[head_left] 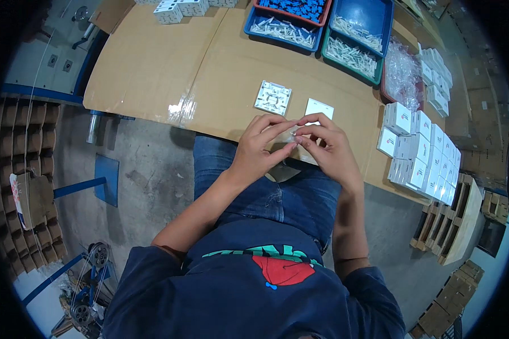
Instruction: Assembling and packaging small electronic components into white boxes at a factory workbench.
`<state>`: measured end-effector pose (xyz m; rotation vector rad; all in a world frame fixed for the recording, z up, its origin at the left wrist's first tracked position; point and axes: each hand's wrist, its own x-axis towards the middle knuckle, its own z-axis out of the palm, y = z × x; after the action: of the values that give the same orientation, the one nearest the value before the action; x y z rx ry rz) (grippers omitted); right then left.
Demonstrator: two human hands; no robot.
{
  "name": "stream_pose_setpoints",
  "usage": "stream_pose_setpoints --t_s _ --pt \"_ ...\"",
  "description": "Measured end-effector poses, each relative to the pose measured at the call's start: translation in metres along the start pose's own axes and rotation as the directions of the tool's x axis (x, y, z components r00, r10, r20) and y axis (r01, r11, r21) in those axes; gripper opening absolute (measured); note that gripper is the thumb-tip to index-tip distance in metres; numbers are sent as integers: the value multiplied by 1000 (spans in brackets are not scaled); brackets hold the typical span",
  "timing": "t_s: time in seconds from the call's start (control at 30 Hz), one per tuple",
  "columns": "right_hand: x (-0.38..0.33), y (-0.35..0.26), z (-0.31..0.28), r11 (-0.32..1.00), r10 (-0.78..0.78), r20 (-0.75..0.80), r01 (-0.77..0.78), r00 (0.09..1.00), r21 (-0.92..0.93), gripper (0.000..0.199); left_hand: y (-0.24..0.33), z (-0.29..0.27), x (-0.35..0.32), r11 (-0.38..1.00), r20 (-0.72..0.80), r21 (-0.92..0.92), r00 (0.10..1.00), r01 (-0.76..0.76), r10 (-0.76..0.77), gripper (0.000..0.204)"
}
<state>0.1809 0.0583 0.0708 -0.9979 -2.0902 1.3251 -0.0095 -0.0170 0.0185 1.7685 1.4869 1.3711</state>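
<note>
Near the centre of the frame, the left hand (pixel 258 148) and the right hand (pixel 332 148) together pinch a small clear piece (pixel 289 135); its exact kind I cannot tell. Just above them, a white frame (pixel 273 98) and a white plate (pixel 320 108) lie on the cardboard (pixel 220 85).

Wide head-worn fisheye, looking down, fairly near

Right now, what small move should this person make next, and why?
Probably ease the right hand slightly away from the left hand to see the small pale piece better: both hands crowd around it and hide most of it, while the white square frame and white plate lie untouched on the cardboard-covered table.
</note>
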Motion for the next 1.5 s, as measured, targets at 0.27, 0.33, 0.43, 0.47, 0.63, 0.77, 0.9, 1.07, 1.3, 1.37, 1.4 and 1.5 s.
stream_pose_setpoints --t_s 0.27,0.33,0.43,0.47,0.63,0.77,0.9,1.07,1.3,1.37,1.4,1.5 --pt "-2 -4 12 992 -70 153 85 986 -93 23 0 -2 -3 998 8 -61 1000 2 -1 48" --pt "-2 -4 13 995 -62 157 73 986 -68 25 0 -1 -4 998 13 -68 1000 12 -11 48" --pt "-4 4 14 997 -42 115 34 992 70 26 1 2 -5 989 8 -133 998 58 -58 47" --pt "-4 4 15 997 -43 115 34 992 71 26 1 1 -4 986 8 -155 998 65 -65 47" --pt "-4 3 10 988 7 123 -26 992 150 26 -3 3 -3 989 -5 -137 998 54 -55 47" --pt "-1 6 9 983 16 43 -24 999 184 25 -8 6 0 990 -27 -133 998 47 -51 44" --pt "4 16 -1 991 34 -51 -27 998 134 22 -25 10 1 991 -79 -95 991 99 -107 42" --pt "31 46 -16 985 118 -121 -100 986 142 21 -67 6 4 998 -210 -22 976 52 -55 44" --pt "125 101 -34 984 86 -304 -128 949 -123 23 -117 -1 19 989 -274 118 960 86 -51 43" --pt "161 108 -35 977 -3 -369 -77 929 -200 23 -122 0 20 983 -324 50 934 178 -153 43" --pt "180 109 -33 977 -9 -366 -71 930 -202 23 -124 -1 20 983 -331 51 932 176 -150 43" --pt "233 118 -31 919 -48 -365 -102 930 -380 21 -126 -2 22 978 -341 18 921 209 -191 42"
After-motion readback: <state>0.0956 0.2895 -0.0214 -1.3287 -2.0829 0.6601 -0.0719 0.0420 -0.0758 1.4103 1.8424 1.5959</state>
